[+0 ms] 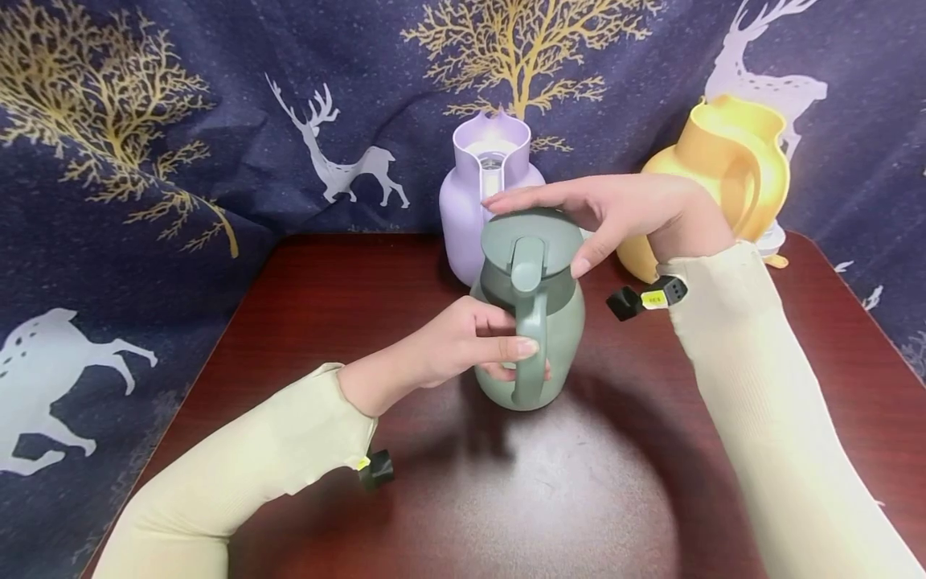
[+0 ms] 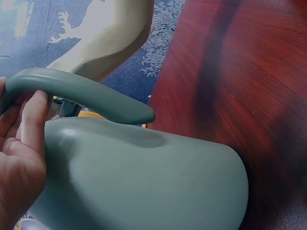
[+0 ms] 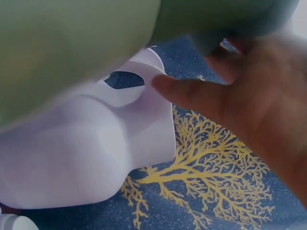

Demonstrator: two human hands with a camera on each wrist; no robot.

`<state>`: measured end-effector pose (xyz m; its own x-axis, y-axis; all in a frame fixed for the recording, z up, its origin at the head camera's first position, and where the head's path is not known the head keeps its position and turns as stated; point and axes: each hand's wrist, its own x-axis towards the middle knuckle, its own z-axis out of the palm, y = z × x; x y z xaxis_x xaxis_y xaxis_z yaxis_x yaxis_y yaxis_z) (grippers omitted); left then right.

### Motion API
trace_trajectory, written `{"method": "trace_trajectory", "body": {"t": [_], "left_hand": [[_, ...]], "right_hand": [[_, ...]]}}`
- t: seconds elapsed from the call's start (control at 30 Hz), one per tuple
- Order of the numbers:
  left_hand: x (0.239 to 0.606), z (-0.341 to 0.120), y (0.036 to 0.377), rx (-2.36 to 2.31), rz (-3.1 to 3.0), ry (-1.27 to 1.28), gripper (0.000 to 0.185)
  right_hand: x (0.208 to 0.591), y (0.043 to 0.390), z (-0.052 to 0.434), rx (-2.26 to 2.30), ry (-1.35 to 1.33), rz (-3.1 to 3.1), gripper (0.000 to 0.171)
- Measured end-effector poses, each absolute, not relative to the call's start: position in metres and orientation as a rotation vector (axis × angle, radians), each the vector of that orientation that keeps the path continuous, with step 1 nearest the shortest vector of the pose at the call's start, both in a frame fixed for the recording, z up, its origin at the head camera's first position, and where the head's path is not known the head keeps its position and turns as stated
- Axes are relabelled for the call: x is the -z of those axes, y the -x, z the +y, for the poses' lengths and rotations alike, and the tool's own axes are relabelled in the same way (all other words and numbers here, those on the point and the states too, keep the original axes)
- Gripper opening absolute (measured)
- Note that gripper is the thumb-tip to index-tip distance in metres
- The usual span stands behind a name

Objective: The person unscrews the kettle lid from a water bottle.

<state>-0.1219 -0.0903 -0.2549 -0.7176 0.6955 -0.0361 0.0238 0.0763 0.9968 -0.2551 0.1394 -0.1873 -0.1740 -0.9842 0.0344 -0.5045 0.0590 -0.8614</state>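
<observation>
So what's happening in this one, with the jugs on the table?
A person has a green jug standing upright on a dark red table. The left hand grips its handle, while the right hand rests over the lid, fingers fairly straight across the top and thumb at the lid's side. Behind it stand a lilac jug and a yellow jug, both untouched.

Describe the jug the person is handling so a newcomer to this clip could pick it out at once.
On the dark red table, three jugs stand before the deer-print cloth. The one meant is the green jug, nearest the camera, in front of the lilac jug and the yellow jug. It alone is sage green, with the left hand gripping its handle and the right hand over its lid.
</observation>
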Motion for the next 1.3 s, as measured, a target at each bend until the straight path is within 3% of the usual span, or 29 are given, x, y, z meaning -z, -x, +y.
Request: {"method": "trace_trajectory", "body": {"t": [0.33,0.6,0.83,1.3], "left_hand": [[0.256,-0.09,0.122,-1.697,1.84,-0.699,0.032],[0.257,-0.089,0.122,-1.705,1.824,-0.705,0.031],[0.255,-0.091,0.122,-1.677,1.863,-0.72,0.03],[0.257,-0.091,0.124,-1.681,1.833,-0.713,0.029]], "right_hand": [[0.212,0.189,0.138,1.486,1.01,2.347,0.075],[0.227,0.167,0.135,1.609,0.913,2.587,0.059],[0.231,0.183,0.137,1.687,1.084,2.493,0.057],[0.214,0.252,0.153,1.373,1.45,1.728,0.061]]}}
